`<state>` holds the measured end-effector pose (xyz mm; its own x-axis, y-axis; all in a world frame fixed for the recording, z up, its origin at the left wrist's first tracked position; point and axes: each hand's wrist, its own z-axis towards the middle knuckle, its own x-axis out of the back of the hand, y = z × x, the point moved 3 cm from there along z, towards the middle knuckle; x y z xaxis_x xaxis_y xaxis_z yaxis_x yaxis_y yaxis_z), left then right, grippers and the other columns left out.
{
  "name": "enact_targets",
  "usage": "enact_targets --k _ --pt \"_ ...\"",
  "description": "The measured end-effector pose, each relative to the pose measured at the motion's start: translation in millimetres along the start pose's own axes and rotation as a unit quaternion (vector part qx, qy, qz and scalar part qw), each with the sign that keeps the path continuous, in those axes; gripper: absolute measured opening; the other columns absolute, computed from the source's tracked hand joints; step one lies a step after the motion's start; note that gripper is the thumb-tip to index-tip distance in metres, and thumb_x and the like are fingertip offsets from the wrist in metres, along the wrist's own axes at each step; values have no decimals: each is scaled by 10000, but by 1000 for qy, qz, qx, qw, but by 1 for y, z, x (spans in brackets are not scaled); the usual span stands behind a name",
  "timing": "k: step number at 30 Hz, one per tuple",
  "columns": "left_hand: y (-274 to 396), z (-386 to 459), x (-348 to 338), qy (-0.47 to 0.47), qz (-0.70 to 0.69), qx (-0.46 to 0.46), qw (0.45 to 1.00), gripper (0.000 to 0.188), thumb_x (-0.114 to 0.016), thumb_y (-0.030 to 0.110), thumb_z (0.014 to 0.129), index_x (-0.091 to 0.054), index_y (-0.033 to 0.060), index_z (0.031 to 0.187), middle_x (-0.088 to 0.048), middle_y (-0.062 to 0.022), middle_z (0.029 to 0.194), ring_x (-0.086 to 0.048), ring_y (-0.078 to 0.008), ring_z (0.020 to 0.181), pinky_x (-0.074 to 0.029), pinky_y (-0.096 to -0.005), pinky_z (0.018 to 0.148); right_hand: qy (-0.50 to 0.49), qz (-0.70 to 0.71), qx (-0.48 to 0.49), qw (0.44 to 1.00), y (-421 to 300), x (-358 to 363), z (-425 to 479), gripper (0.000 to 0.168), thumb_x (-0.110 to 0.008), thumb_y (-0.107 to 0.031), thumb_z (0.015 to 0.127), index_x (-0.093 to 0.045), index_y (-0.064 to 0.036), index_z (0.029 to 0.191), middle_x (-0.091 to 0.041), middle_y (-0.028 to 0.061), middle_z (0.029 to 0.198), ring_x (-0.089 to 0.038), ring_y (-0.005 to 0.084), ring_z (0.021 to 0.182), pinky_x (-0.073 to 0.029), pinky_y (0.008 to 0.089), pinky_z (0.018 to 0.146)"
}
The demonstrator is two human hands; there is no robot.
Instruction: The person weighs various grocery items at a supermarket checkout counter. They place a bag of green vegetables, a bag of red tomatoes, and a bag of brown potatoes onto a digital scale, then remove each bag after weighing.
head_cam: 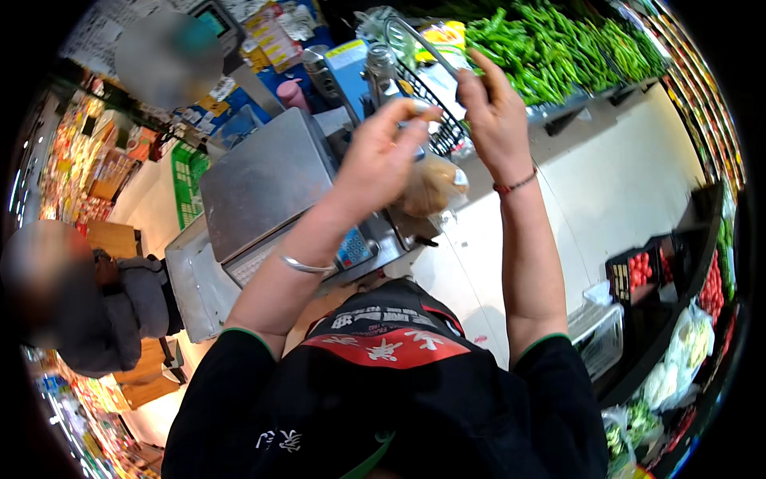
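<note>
My left hand (383, 152), with a silver bangle at its wrist, is over the right edge of a weighing scale's metal platform (269, 179). Its thumb and fingers are drawn together near a small whitish piece; whether they hold it is unclear. Just beyond and below that hand is a clear plastic bag of brownish round items (434, 188), bearing a white label. My right hand (494, 111), with a dark red bracelet, is at the grey handle (419, 41) of a black shopping basket (434, 111). Its thumb and fingers are bent, and its grip on the handle cannot be made out.
Green peppers (538, 54) fill a display at the top right. Behind the scale stand a steel flask (320, 69) and a pink cup (292, 94). A green crate (190, 182) and a person in grey (140, 293) are at the left. Crates and bagged vegetables line the right.
</note>
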<state>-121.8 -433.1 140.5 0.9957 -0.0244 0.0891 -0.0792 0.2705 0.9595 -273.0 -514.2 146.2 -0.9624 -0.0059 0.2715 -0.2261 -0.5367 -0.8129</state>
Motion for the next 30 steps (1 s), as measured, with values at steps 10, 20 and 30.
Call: enact_targets --k 10,20,30 --pt "28 -44 -21 -48 -185 -17 981 177 -490 169 997 -536 0 972 -597 -61 936 -554 -117 914 -437 -283 836 195 272 -426 841 207 119 -180 663 -334 -524 997 -368 -29 1438 -408 164 1458 -410 277 1325 -306 392 1109" --pt "131 -85 56 -30 -380 -119 917 213 -487 249 1014 -518 39 1033 -615 -58 993 -566 -120 948 -434 -280 876 -39 284 -594 751 178 -9 -308 567 -357 -543 982 -515 -48 1211 -619 125 1061 -591 267 928 -474 425 808" --pt "199 -238 202 247 -96 -200 943 204 -512 144 950 -536 10 1102 -604 -111 1003 -581 -212 965 -463 -356 875 -275 223 -635 687 205 -80 -359 545 -346 -542 981 -553 -49 1083 -632 109 856 -591 252 705 -471 403 664"
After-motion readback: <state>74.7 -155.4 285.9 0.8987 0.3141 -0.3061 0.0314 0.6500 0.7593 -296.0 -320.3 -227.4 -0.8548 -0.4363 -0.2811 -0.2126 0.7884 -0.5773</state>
